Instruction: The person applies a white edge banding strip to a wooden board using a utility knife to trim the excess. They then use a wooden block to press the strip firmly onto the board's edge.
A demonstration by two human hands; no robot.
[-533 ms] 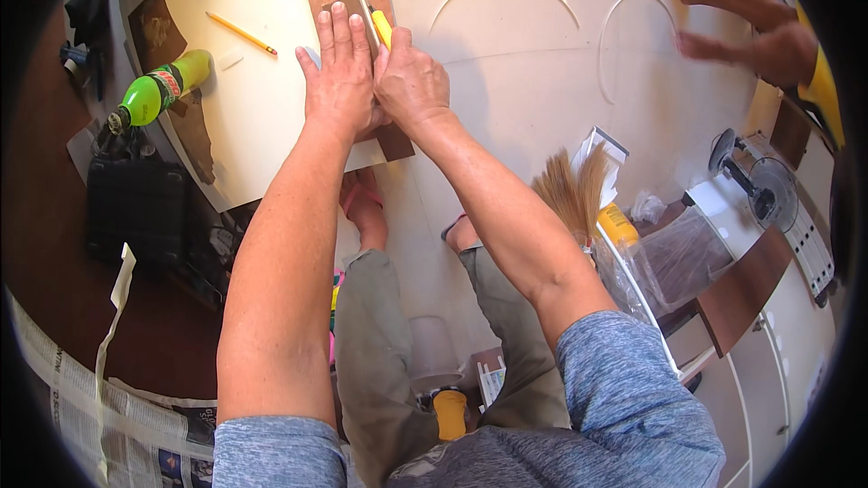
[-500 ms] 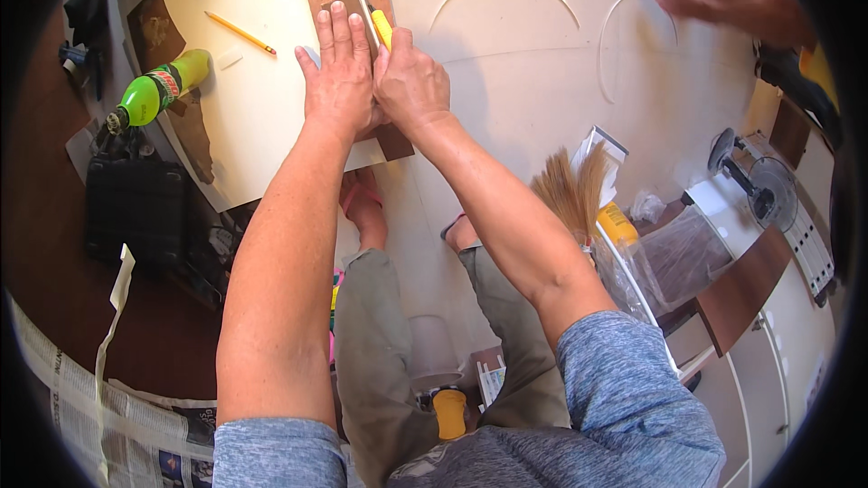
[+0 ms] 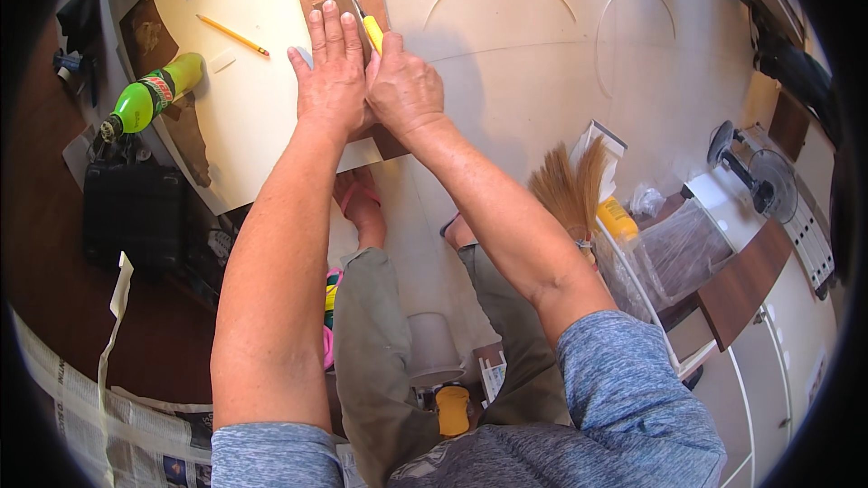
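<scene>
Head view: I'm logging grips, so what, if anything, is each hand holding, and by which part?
The right hand holds a yellow-handled tool by the near part of its handle. The left hand lies flat on a brown piece.

Clock positions refer to the centre of the view. 10 o'clock: green bottle (image 3: 155, 95), dark-capped. 9 o'clock: black case (image 3: 128, 217). 8 o'clock: newspaper sheets (image 3: 165, 441). 6 o'clock: grey container (image 3: 432, 343), with a yellow object (image 3: 453, 408) nearer the lower edge. Between 2 and 3 o'clock: broom (image 3: 566, 183), bristles toward 12. 3 o'clock: yellow container (image 3: 617, 219), just beside the broom.
</scene>
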